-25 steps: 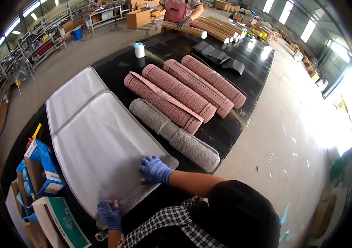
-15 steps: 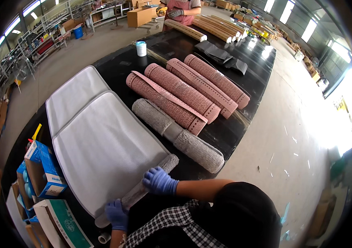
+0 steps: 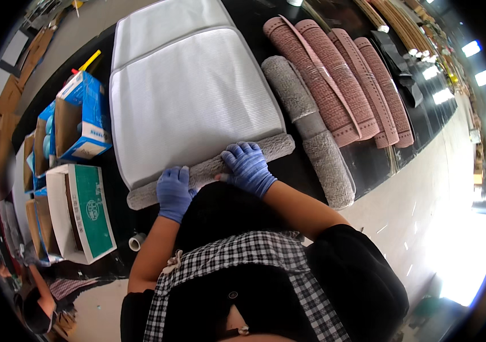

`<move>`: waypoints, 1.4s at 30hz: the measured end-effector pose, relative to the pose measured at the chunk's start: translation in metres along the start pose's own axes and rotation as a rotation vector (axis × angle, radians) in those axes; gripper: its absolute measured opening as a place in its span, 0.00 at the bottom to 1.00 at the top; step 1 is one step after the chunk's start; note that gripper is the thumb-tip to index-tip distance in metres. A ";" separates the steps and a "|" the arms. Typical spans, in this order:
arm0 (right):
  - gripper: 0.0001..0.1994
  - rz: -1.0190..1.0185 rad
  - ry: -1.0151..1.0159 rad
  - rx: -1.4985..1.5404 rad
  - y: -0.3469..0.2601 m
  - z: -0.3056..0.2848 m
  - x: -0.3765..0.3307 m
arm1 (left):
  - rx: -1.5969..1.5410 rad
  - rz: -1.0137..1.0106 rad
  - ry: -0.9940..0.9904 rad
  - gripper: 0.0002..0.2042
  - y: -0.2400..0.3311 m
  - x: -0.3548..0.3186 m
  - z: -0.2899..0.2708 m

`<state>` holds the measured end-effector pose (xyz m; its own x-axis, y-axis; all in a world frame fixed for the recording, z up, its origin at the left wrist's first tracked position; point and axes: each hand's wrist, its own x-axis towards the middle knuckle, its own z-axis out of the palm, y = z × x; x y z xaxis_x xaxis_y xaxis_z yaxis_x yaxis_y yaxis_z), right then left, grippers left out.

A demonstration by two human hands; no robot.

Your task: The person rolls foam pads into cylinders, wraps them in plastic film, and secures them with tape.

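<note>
A grey mat [image 3: 191, 102] lies with its white ribbed backing up on the black table [image 3: 306, 165]. Its near edge is rolled into a fuzzy grey roll [image 3: 266, 149]. My left hand [image 3: 173, 191], in a blue glove, presses on the left part of that roll. My right hand [image 3: 248, 166], also gloved in blue, grips the roll nearer its right end. Beside the mat on the right lies a finished grey rolled mat [image 3: 311, 131], wrapped with clear tape. Beyond it lie several pink rolled mats [image 3: 345, 85].
Open blue and green-and-white cardboard boxes [image 3: 80, 199] stand at the table's left edge. A small tape roll [image 3: 136, 241] lies near my left forearm. A second white-backed mat [image 3: 166, 25] lies farther away. Dark folded items [image 3: 397, 68] sit past the pink rolls. Concrete floor [image 3: 425, 216] spreads to the right.
The view has dropped closer over the table. Both hands have moved toward the middle of the roll, the left one up from the lower left end, and the roll looks thicker.
</note>
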<state>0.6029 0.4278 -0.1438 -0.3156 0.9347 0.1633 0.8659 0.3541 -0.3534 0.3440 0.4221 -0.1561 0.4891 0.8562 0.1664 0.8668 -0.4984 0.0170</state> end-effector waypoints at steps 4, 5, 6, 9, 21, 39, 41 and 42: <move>0.24 -0.089 -0.016 -0.099 0.000 -0.003 0.003 | -0.033 -0.028 -0.167 0.27 -0.008 0.011 -0.007; 0.21 -0.069 -0.114 -0.103 -0.001 -0.003 -0.001 | -0.042 -0.041 -0.252 0.27 -0.007 0.011 -0.013; 0.18 -0.049 -0.213 -0.107 0.001 -0.001 -0.004 | -0.053 -0.055 -0.340 0.27 -0.002 0.011 -0.022; 0.13 -0.110 -0.190 0.040 -0.017 -0.010 -0.058 | -0.082 -0.100 -0.515 0.29 0.019 -0.035 -0.039; 0.27 0.058 -0.136 -0.022 -0.006 -0.010 -0.014 | -0.206 0.005 0.047 0.29 0.049 -0.075 -0.006; 0.24 -0.005 -0.154 0.001 0.003 -0.004 0.035 | -0.153 0.002 0.121 0.16 0.012 0.013 -0.006; 0.25 0.017 -0.188 -0.001 -0.001 -0.004 0.028 | -0.206 -0.057 -0.047 0.14 0.015 0.012 -0.009; 0.26 0.038 -0.225 -0.003 -0.003 -0.004 0.021 | -0.147 -0.040 -0.052 0.12 0.020 0.006 -0.013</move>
<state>0.5947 0.4466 -0.1356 -0.3613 0.9305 -0.0598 0.8798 0.3190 -0.3523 0.3627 0.4159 -0.1419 0.4624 0.8797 0.1114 0.8638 -0.4752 0.1675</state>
